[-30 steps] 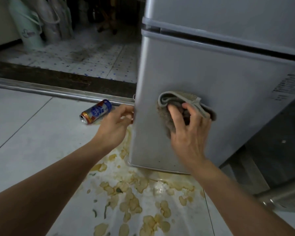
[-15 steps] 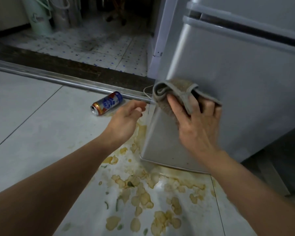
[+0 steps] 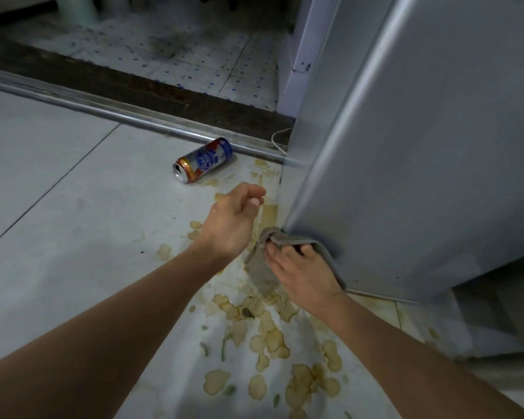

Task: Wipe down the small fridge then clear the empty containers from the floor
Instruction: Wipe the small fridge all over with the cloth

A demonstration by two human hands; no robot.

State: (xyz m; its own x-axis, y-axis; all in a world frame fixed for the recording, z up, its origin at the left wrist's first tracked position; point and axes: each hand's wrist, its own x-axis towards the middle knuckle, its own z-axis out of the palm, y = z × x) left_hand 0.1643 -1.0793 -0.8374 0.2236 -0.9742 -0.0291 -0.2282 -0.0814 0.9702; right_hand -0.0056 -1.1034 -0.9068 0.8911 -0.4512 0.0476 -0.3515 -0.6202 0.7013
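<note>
Pale glossy floor tiles [image 3: 58, 182], blotched with yellowish dried puddles, run to a metal door rail [image 3: 109, 111]. At the smooth grey fridge [image 3: 421, 152] bottom corner, the right hand [image 3: 300, 273] pinches a limp grey cloth [image 3: 262, 267] against it. The left hand [image 3: 233, 222] hovers loosely curled, holding nothing, near a cylindrical can [image 3: 203, 161] lying sideways by the rail.

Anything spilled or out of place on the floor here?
Yes. Yellowish dried splotches spread over the floor tiles from the fridge corner toward the camera. A can lies on its side by the metal door track, a small stain at its mouth.
</note>
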